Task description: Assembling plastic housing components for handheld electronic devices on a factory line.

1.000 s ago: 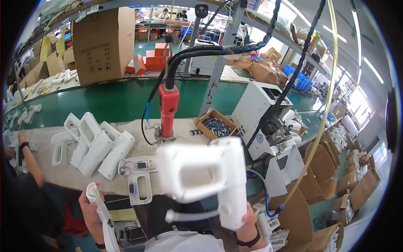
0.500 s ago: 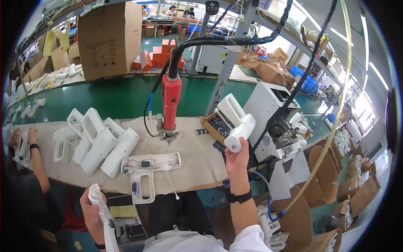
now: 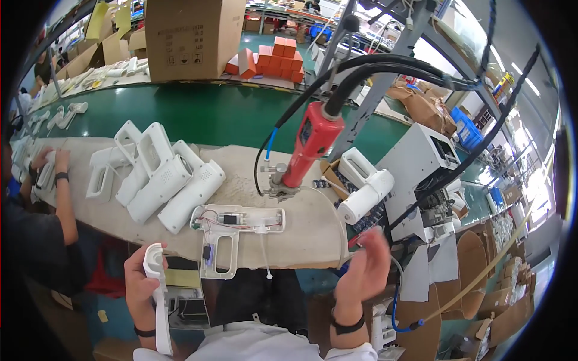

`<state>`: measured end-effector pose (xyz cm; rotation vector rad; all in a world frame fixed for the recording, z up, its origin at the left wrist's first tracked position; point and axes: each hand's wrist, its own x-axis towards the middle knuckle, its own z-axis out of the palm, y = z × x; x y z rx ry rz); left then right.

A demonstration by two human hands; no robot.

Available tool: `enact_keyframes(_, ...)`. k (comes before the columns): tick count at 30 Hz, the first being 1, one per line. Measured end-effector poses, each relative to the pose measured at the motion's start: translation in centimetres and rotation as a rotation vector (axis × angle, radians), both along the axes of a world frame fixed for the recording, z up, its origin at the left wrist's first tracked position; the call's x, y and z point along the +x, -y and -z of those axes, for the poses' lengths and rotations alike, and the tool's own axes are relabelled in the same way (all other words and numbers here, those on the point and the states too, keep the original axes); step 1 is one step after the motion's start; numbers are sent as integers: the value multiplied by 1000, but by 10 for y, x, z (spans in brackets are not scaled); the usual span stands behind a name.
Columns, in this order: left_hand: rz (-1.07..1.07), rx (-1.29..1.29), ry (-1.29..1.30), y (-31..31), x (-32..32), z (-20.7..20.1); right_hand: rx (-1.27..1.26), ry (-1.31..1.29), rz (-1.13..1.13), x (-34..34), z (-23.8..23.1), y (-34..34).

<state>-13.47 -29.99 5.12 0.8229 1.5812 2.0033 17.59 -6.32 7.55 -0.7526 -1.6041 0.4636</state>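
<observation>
At lower left the left hand (image 3: pixel 138 283) pinches a white shell half (image 3: pixel 159 289); at lower right the blurred right hand (image 3: pixel 366 268) is loosely spread. Mid-frame, a wired half (image 3: pixel 274 220) lies on the bench (image 3: pixel 313 240), before a red tool (image 3: pixel 314 141); rightward, a white device (image 3: pixel 368 197) partly hides a cardboard box (image 3: pixel 331 176).

On the desk (image 3: pixel 307 240) I see a shell (image 3: pixel 247 224) with wires (image 3: pixel 211 212) in it, a power tool (image 3: pixel 314 141) behind, handheld devices (image 3: pixel 161 189) left, and one device (image 3: pixel 368 195) right.

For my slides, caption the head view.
Left hand holds a white shell piece, right hand is blurred, and an open wired housing lies on the bench.
</observation>
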Motion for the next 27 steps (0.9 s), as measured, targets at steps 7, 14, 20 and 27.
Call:
enact_keyframes(7,221,-140,-24,-5,-12,-4,-185,-23,-244,-134,-79,-18)
enact_keyframes(14,249,-145,-113,-5,-8,-17,-342,-207,-388,-139,-63,-49)
enact_keyframes(20,340,-294,-930,-86,22,-74,-192,-353,-425,-82,-102,-47)
enact_keyframes(27,469,-443,-1370,-199,64,-61,-258,-349,-259,-44,-114,-48)
